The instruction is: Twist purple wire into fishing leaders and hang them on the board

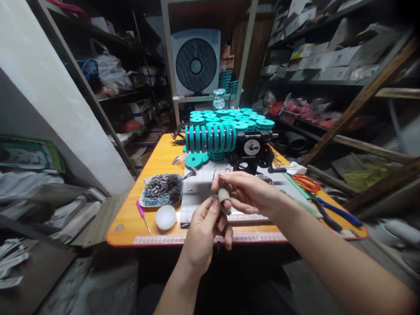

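My left hand (208, 225) is closed, thumb against fingers, in front of the table's middle. Its thumb and forefinger pinch something small and dark that I cannot make out. Just above it and to the right, my right hand (247, 188) is closed too, its fingertips meeting the left hand's. A grey cloth-like sleeve (224, 195) sits between the hands, with a fingertip showing at its lower end. What the right fingers hold is hidden. Behind the hands, a black winding machine (252, 148) carries a row of turquoise spools (210, 138) on its shaft.
A tray (141, 199) of small metal pieces, a white bowl (166, 217) and a pink-handled pick (141, 209) lie left on the yellow table (127, 223). Blue-handled pliers (341, 212) and orange cord (306, 183) lie right. More turquoise discs (264, 124) are stacked behind; a fan (197, 65) stands beyond.
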Demonstrator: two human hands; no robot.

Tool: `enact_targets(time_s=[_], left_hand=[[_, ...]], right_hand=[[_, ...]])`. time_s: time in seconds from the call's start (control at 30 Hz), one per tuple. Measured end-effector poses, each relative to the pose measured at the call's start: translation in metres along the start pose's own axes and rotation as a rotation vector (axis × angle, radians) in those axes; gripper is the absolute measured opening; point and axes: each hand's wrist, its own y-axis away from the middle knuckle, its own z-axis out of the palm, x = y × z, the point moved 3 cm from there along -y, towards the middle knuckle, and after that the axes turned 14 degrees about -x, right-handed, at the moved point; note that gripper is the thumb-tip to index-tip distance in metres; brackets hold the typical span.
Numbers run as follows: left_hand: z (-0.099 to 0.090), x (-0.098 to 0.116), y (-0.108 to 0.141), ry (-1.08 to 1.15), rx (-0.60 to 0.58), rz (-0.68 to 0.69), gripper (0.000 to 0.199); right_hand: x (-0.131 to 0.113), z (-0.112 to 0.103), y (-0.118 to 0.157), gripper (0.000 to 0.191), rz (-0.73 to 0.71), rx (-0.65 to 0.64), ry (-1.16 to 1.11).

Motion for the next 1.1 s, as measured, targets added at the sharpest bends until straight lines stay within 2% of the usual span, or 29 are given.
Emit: enact_targets(time_s=[0.1, 0.3, 0.47, 0.73, 0.87, 1.0, 1.1], left_hand=[[0.001, -0.002, 0.002, 0.023, 0.060, 0.062, 0.021], [0.007, -0.006, 0.009, 0.066, 0.135, 0.115, 0.023], [0.013, -0.013, 0.022, 0.153, 0.147, 0.044, 0.028], [0.015, -0.036, 0.050, 0.270, 0.204, -0.077, 0.026], [0.013, -0.041, 0.056, 0.353, 0.133, -0.117, 0.031], [0.005, -0.051, 0.061, 0.436, -0.052, -0.083, 0.041], [-0.002, -0.061, 0.072, 0.503, -0.167, -0.040, 0.041]], right_hand=[[0.006, 0.001, -0.009, 0.040, 0.007, 0.034, -0.092], [0.013, 0.003, -0.021, 0.045, 0.005, 0.127, -0.204], [0.012, 0.000, -0.020, 0.045, -0.008, 0.164, -0.222], [0.012, -0.009, -0.016, 0.042, -0.010, 0.160, -0.194], [0.012, -0.008, -0.017, 0.042, -0.006, 0.139, -0.153], [0.014, -0.008, -0.013, 0.037, -0.026, 0.116, -0.061], [0.027, -0.003, -0.003, 0.038, -0.004, 0.099, 0.039]])
